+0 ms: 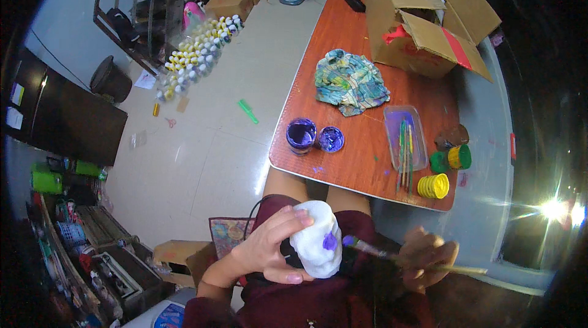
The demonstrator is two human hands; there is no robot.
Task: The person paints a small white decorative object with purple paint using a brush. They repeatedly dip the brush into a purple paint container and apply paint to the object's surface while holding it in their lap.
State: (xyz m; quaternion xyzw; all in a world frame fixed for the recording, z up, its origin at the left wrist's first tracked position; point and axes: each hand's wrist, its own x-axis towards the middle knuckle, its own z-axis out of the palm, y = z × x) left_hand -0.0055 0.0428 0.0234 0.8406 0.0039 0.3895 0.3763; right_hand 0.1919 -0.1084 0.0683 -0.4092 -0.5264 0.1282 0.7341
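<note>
The far side of the white lumpy piece (314,245) is turned away, and its exact kind is hard to tell. The right forearm fades into shadow below the right hand (427,259), which is slightly blurred. Black fisheye edges cut off the room, and flaps hide most of the inside of the cardboard box (392,31) on the far side of the counter (355,176).

The left forearm comes in from below and slants up to the right, over the person's lap. The left hand (263,249) is curved widely around the white piece, fingers over the top and thumb beneath, gripping it between the two hands. The right hand is closed on a slim paintbrush (383,253), its handle pointing out to the right and its purple-loaded bristles just beside a purple patch (331,241) on the piece; whether they touch is unclear.

Beyond the left hand, on the counter, stands a jar of purple paint (301,134). Beyond the right hand are a yellow paint pot (433,186) and a clear tray (395,116) holding brushes (404,150).
</note>
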